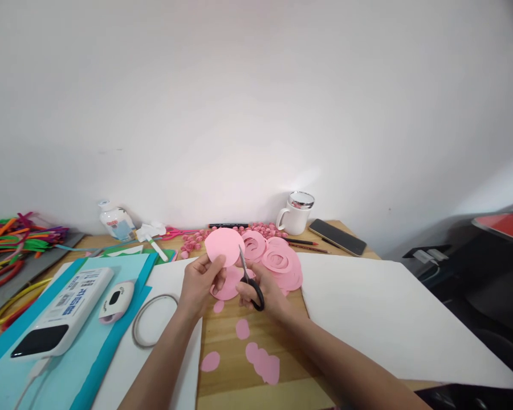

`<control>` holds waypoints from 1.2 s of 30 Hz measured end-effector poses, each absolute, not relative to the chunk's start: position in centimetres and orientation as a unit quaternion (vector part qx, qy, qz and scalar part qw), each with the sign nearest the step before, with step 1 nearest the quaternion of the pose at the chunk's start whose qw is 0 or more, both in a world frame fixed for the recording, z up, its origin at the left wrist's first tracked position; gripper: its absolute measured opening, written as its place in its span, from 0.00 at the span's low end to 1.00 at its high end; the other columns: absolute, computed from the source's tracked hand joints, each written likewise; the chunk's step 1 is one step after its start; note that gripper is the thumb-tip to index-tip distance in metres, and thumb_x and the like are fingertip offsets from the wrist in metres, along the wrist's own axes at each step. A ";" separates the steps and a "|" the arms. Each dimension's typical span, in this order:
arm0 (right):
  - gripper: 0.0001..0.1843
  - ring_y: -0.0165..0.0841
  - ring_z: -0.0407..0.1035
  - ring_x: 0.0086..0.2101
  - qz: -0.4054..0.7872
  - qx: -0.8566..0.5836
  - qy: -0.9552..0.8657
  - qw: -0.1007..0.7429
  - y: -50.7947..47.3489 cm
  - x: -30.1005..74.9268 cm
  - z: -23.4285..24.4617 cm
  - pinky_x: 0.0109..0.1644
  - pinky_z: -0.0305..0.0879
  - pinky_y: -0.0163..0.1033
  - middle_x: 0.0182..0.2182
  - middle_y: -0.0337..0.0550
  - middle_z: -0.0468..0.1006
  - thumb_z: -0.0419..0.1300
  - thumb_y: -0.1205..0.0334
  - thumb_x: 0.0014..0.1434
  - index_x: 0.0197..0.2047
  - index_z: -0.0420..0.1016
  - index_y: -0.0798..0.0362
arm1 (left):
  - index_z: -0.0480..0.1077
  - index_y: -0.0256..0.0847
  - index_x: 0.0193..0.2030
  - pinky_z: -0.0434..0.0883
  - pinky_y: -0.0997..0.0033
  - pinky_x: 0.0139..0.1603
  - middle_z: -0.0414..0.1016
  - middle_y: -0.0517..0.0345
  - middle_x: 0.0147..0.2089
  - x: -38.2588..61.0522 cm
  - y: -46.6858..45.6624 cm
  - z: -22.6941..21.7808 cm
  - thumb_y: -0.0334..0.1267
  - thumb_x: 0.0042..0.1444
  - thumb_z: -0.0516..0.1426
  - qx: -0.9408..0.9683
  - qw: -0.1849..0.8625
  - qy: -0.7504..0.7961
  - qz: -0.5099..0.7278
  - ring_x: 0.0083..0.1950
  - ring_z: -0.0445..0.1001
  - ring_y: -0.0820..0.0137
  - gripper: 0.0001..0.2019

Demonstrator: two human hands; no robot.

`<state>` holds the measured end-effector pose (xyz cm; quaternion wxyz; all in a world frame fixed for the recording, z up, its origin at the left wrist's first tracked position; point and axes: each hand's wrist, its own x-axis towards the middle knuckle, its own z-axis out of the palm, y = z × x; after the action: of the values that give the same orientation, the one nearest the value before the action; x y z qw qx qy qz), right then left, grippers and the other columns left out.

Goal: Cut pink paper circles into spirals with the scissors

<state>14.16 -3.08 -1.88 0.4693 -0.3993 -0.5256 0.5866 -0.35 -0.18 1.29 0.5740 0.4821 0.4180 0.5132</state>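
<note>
My left hand (202, 282) pinches a round pink paper disc (223, 244) by its lower edge, holding it up over the table. In my right hand (263, 290) is a pair of scissors (260, 297) with black handles, its blades pointing up at the disc's right edge. Whether the blades have bitten into the paper I cannot tell. Behind and right of my right hand lies a pile of pink paper spirals (277, 259). Another pink paper piece (228, 285) lies below the disc, partly hidden by my hands. Small pink paper scraps (263, 364) are scattered nearer to me.
White boards (367, 307) lie on the wooden table. At left are a power bank (64, 310), a small white-and-pink device (116, 302), a tape ring (137, 324) and colourful pipe cleaners (21, 239). A mug (296, 213), phone (337, 236) and bottle (116, 219) stand or lie toward the wall.
</note>
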 end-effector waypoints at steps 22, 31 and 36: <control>0.33 0.27 0.63 0.22 0.599 -0.379 -0.515 0.482 -2.8 14.3 -1.8 0.26 0.56 0.32 0.20 0.30 0.69 0.68 0.55 0.43 0.50 0.60 0.53 | 0.60 0.37 0.14 0.48 0.78 0.15 0.59 0.67 0.10 -0.5 -0.2 1.0 0.43 0.40 0.64 0.528 0.554 0.464 0.447 0.14 0.52 0.82 0.18; 0.30 0.27 0.62 0.18 0.571 -0.409 -0.537 0.467 -2.8 14.4 -2.1 0.22 0.53 0.31 0.16 0.28 0.66 0.65 0.52 0.47 0.51 0.60 0.54 | 0.62 0.38 0.17 0.46 0.79 0.15 0.58 0.68 0.11 -0.5 -0.4 1.5 0.43 0.40 0.65 0.518 0.554 0.456 0.465 0.13 0.50 0.82 0.17; 0.31 0.27 0.61 0.17 0.575 -0.408 -0.536 0.464 -2.9 14.4 -1.8 0.20 0.53 0.31 0.15 0.29 0.67 0.64 0.51 0.48 0.51 0.59 0.55 | 0.62 0.38 0.17 0.46 0.80 0.13 0.58 0.68 0.10 -0.5 -0.3 1.5 0.44 0.42 0.64 0.513 0.557 0.455 0.468 0.12 0.50 0.83 0.17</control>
<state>14.42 -2.92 -1.83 0.4644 -0.4081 -0.5359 0.5750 -0.54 -0.28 1.49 0.5569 0.5132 0.4554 0.4681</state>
